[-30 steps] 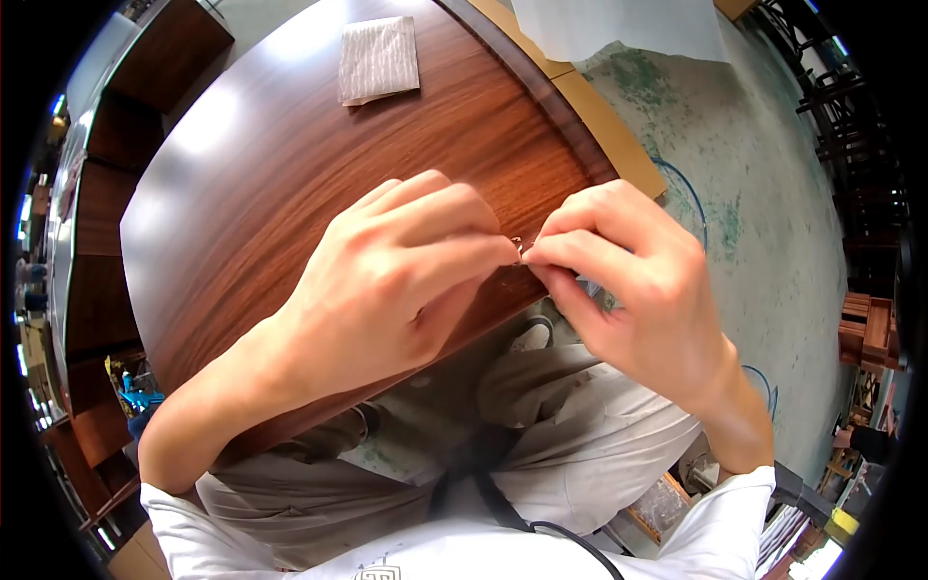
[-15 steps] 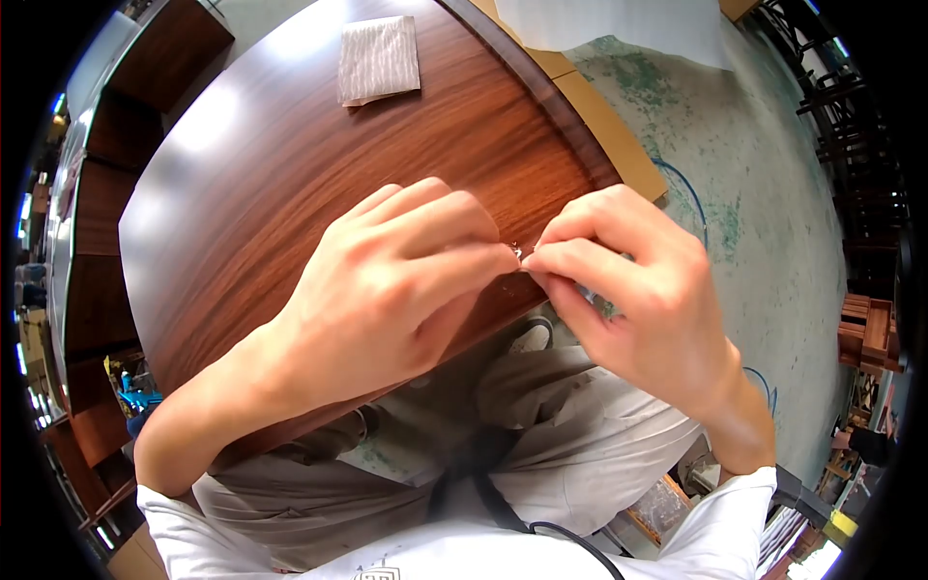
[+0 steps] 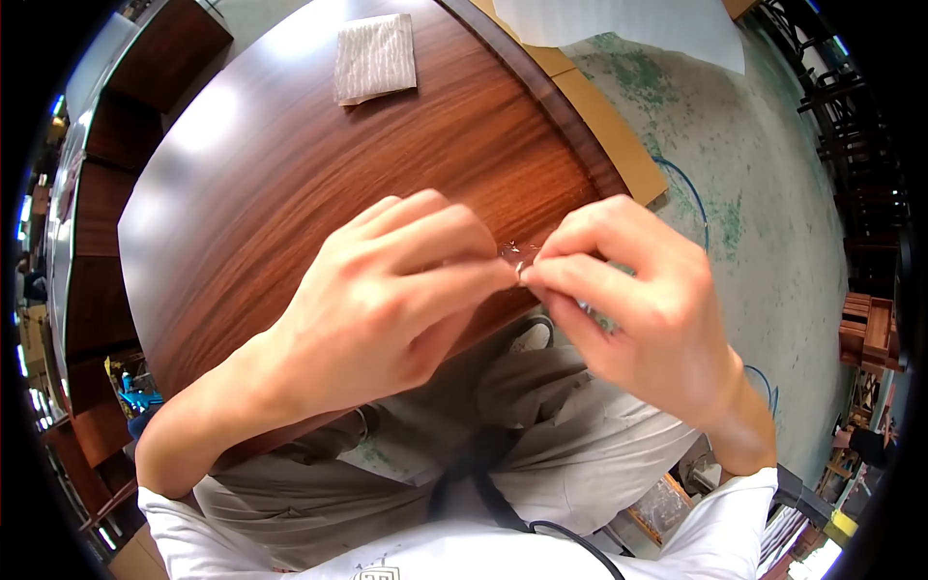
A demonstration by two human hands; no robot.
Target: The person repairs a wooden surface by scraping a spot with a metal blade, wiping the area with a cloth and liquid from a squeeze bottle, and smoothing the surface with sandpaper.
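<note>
My left hand (image 3: 387,290) and my right hand (image 3: 633,290) meet above the near right edge of a glossy dark wood tabletop (image 3: 290,184). Thumb and forefinger of each hand are pinched together, their tips almost touching. Between them is a small shiny, see-through piece (image 3: 522,268), perhaps thin plastic; the fingers cover most of it. Tiny glints show just beyond the left fingertips. Farther back on the tabletop lies a folded pad of whitish ribbed wrapping (image 3: 375,60), out of reach of both hands.
Brown cardboard (image 3: 609,135) lies along the right side of the tabletop, with a white sheet (image 3: 638,29) behind it. A blue hose (image 3: 691,188) runs over the stained floor. Dark wooden panels (image 3: 101,213) stand at left, and wooden furniture (image 3: 867,331) at right.
Both hands have shifted slightly toward me, still pinched together. More of the glints beyond the fingertips now shows. The view has moved a little; the folded pad stays on the tabletop.
</note>
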